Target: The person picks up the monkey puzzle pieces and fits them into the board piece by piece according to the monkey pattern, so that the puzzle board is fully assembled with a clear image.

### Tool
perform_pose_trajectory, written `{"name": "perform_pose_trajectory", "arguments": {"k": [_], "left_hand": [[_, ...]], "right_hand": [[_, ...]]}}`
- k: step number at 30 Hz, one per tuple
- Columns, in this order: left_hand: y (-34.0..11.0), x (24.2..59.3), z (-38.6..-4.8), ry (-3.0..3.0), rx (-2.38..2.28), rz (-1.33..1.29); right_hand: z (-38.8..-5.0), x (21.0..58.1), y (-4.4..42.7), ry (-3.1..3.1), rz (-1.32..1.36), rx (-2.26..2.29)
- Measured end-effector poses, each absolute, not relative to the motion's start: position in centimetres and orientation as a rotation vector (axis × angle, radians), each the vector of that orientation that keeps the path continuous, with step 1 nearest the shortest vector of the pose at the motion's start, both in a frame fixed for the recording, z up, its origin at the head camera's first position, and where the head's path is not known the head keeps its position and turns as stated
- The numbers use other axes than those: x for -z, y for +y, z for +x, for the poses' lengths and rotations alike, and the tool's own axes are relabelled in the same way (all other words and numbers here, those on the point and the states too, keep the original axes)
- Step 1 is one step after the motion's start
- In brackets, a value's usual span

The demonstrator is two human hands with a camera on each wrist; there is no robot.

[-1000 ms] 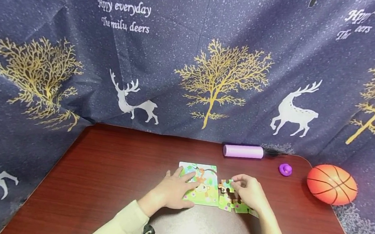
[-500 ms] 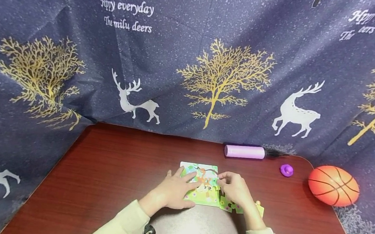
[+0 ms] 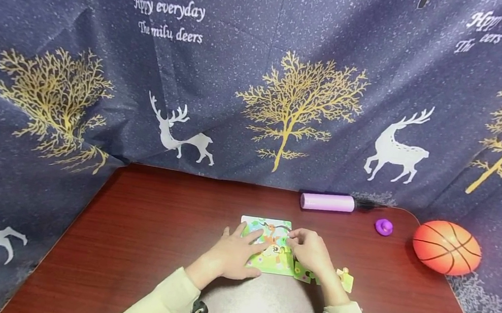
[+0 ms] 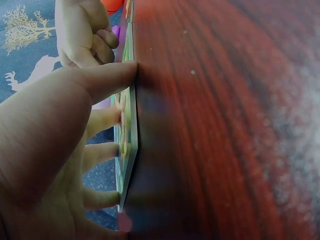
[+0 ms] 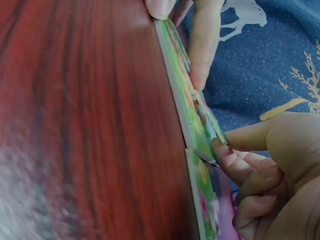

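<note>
A jigsaw puzzle board (image 3: 277,268) with a bright animal picture lies flat in the middle of the table. My left hand (image 3: 234,258) rests on its left part with the fingers spread; in the left wrist view the thumb (image 4: 112,79) reaches past the board's near edge. At the board's right side, my right hand (image 3: 313,253) pinches a puzzle piece (image 5: 218,130) between thumb and index finger, tilted over the board's surface. Loose puzzle pieces (image 3: 302,272) lie just right of the board, partly hidden under the right hand. Another yellow-green piece (image 3: 346,281) lies beyond the right wrist.
A lilac hand pump (image 3: 328,203) lies along the table's back edge. Near it sit a small purple hat-shaped thing (image 3: 383,227) and an orange ball with basketball markings (image 3: 447,248) at the right edge. A patterned dark blue cloth (image 3: 241,74) hangs behind the table.
My right hand has picked a puzzle piece from the loose ones and carried it left onto the board's right side. The left hand has stayed in place.
</note>
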State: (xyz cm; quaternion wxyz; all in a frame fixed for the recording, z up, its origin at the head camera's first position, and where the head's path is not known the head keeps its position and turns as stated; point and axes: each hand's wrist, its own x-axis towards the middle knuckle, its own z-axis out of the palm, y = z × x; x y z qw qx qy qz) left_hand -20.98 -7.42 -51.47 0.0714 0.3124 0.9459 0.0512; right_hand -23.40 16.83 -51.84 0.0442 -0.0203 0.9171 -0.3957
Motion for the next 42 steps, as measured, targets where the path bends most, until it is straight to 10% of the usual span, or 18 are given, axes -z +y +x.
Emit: {"name": "perform_pose_trajectory", "arguments": {"k": [42], "left_hand": [[-5.9, 51.3, -23.1, 2.877, -0.142, 0.961]], "right_hand": [[-20.3, 51.2, 23.4, 2.816, -0.472, 0.883]]}}
